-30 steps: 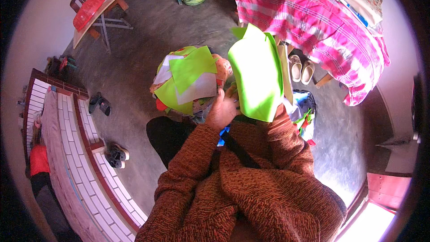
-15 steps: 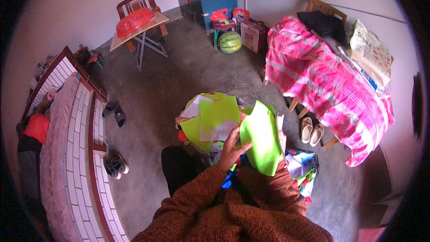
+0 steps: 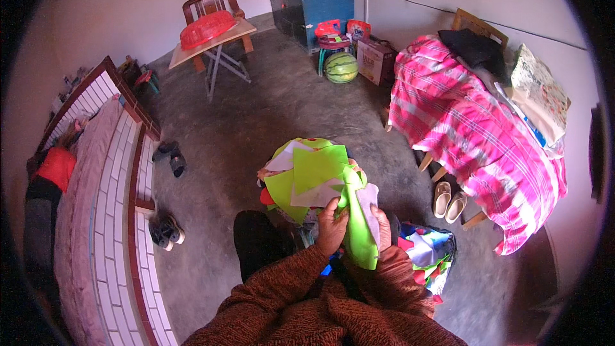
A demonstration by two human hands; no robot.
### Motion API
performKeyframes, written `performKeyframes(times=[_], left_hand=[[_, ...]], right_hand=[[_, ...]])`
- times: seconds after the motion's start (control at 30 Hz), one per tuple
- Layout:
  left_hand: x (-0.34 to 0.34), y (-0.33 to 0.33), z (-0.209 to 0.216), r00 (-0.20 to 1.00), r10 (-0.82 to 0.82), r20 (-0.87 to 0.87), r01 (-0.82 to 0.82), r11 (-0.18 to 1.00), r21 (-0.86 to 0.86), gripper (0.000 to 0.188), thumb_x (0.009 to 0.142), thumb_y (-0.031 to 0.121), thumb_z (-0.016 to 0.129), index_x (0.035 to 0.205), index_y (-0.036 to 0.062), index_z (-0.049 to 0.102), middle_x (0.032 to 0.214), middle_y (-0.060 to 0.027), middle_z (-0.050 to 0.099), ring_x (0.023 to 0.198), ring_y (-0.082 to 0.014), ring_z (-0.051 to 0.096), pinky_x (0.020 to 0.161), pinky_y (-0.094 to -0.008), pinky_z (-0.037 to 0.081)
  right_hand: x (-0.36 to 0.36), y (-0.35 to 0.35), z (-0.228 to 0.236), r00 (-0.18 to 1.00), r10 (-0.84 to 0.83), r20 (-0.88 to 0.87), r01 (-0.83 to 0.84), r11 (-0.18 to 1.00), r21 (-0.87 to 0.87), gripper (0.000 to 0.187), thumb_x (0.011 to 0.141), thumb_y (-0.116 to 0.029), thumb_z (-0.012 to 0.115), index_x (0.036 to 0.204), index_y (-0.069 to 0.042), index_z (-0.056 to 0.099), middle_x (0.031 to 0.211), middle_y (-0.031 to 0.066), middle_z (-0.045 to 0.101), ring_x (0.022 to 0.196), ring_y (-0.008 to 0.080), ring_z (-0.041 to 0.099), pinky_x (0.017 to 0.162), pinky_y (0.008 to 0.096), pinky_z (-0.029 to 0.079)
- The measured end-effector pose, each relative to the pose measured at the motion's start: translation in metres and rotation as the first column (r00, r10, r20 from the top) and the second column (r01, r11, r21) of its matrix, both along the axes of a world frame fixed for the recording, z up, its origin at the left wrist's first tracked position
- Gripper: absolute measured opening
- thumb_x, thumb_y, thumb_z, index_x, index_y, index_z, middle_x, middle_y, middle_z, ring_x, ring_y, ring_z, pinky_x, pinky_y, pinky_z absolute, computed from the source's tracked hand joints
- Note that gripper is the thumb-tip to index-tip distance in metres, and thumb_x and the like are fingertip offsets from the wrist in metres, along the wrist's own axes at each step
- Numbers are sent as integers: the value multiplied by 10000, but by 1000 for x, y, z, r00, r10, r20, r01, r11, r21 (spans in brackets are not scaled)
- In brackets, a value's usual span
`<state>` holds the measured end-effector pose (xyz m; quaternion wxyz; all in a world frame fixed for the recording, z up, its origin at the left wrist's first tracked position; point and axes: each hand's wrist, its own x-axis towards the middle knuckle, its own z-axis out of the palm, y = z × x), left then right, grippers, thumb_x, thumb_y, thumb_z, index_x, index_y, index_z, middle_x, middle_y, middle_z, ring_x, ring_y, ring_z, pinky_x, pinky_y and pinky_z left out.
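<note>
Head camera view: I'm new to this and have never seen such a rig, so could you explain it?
No robot here: each grip is a bare hand, the left hand and the right hand. The camera sits on the person's head, looking down; its fisheye lens bends straight edges. Together the hands hold a bright green sheet, bunched near its top, and a pale sheet. Just ahead is a heap of green and pale sheets; beside the right forearm lie coloured scraps. On the grey floor farther off are a watermelon and, by the pink plaid cloth, pale slip-on shoes.
</note>
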<state>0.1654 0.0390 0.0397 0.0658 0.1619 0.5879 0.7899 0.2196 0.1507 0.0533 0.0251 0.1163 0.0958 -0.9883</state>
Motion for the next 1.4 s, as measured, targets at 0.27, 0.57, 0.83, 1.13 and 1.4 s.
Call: performKeyframes(times=[0.27,0.57,0.83,1.13,1.4], left_hand=[[6,-6,22,906,66,-418,-212,926,-313,198,734,43,657,926,35,607,870,-102,574,858,-249,562,770,-332,438],[4,-17,44,690,46,-723,-485,770,-415,165,679,103,627,831,83,565,967,-90,520,916,-301,490,763,-412,363],[-2,-17,16,814,202,-544,-421,852,-312,177,806,57,540,979,19,533,876,-142,530,838,-308,520,769,-375,418],[-10,-33,20,990,132,55,-132,991,-5,114,889,147,506,944,49,491,857,-26,551,773,-100,500,713,-247,425],[-11,-41,23,996,72,60,-76,995,71,88,885,118,519,926,43,501,863,-18,560,766,-83,500,713,-238,429]], right_hand=[[-6,-39,-2,984,-109,-142,122,989,86,521,809,-253,613,1241,-11,449,1160,115,554,1066,223,523,964,349,383],[0,-29,-11,996,21,-86,-8,988,152,526,752,-291,627,1190,-36,485,1126,136,559,1065,274,514,988,407,357],[-3,-29,-20,996,11,84,-16,999,49,464,714,-100,657,1153,-46,517,1050,97,602,973,240,561,920,366,421],[2,-31,-1,997,25,68,-33,993,112,460,725,-183,645,1150,-48,530,1046,116,610,952,274,576,874,402,458],[2,-28,-5,998,37,53,-41,996,74,512,681,-173,674,1158,-56,530,1051,105,613,944,284,579,873,416,453]])
